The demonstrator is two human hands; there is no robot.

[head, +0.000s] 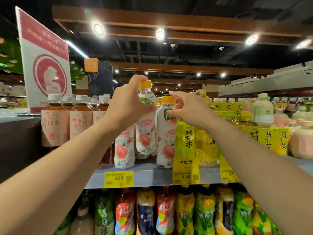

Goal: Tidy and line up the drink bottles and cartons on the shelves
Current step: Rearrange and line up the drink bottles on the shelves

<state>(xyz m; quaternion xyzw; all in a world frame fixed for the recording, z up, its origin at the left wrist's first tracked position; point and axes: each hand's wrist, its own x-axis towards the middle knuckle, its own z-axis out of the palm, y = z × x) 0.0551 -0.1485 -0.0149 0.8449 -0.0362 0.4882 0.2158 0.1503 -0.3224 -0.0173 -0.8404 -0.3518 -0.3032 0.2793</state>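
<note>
Peach drink bottles with white labels and yellow caps stand in the middle of the upper shelf (152, 175). My left hand (128, 106) grips one peach bottle (146, 133) by its cap and neck, and this bottle sits higher than its neighbours. My right hand (189, 109) hovers at the neck of the neighbouring peach bottle (166, 143), which stands at the shelf's front edge. Its fingers are spread loosely around the neck and the thumb touches the label. A third peach bottle (124, 150) leans at the front left.
Brown tea bottles (55, 122) with white caps fill the shelf's left part, under a red and white sign (45, 65). Yellow pear drink bottles (186, 141) and yellow cartons (269, 139) stand to the right. The lower shelf holds several colourful bottles (166, 211). Yellow price tags (118, 178) hang on the shelf edge.
</note>
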